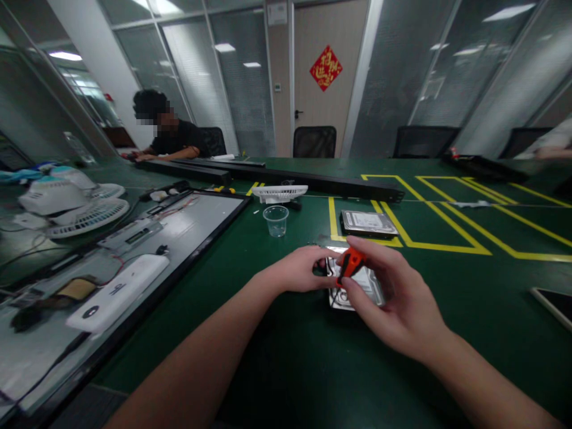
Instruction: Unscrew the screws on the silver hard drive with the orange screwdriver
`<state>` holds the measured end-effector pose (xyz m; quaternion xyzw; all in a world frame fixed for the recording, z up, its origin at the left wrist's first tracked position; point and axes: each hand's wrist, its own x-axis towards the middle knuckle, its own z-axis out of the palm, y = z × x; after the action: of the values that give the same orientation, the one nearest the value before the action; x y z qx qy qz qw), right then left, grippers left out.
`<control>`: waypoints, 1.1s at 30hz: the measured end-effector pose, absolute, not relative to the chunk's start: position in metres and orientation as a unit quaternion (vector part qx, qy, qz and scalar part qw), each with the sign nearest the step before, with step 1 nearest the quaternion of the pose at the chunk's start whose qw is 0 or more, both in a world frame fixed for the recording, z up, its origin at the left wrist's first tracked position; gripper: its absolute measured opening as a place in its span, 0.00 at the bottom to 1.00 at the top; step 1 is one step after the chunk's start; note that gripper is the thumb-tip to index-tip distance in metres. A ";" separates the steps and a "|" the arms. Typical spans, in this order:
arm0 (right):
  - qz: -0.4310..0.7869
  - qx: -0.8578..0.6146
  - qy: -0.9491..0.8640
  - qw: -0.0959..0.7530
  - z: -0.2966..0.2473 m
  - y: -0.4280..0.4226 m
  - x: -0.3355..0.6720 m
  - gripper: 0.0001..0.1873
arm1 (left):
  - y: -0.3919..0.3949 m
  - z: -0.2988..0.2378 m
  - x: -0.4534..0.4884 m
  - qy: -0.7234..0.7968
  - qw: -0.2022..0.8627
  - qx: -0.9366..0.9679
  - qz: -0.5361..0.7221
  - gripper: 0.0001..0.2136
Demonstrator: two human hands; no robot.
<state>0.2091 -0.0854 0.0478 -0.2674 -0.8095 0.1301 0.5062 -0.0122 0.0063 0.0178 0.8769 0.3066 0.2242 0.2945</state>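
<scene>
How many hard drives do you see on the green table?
2. One hard drive is under the screwdriver, partly hidden; the other hard drive lies farther back, near yellow lines.

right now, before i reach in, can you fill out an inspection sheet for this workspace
Surface: green table with yellow tape lines
Job's things: silver drive under the hands, orange-and-black screwdriver above it; second drive lies beyond
Clutter: clear cup, white fan head, large panel at left, phone at right
Hands: right hand grips the screwdriver; left hand is at the drive's left side, contact unclear
Cables: black cable on the panel
Surroundings: seated person across the table, door behind
</scene>
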 end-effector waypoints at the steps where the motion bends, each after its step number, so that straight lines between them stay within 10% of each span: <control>1: 0.133 -0.269 -0.808 0.506 0.048 -0.085 0.209 0.39 | 0.007 0.017 -0.012 0.303 0.293 0.878 0.226 0.19; 33: 0.098 -0.271 -0.809 0.512 0.048 -0.081 0.209 0.38 | 0.005 0.021 -0.013 0.328 0.283 0.876 0.213 0.22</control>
<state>0.2091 -0.0814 0.0480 -0.2713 -0.8092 0.0979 0.5119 -0.0130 0.0049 0.0208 0.8757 0.3279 0.2129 0.2833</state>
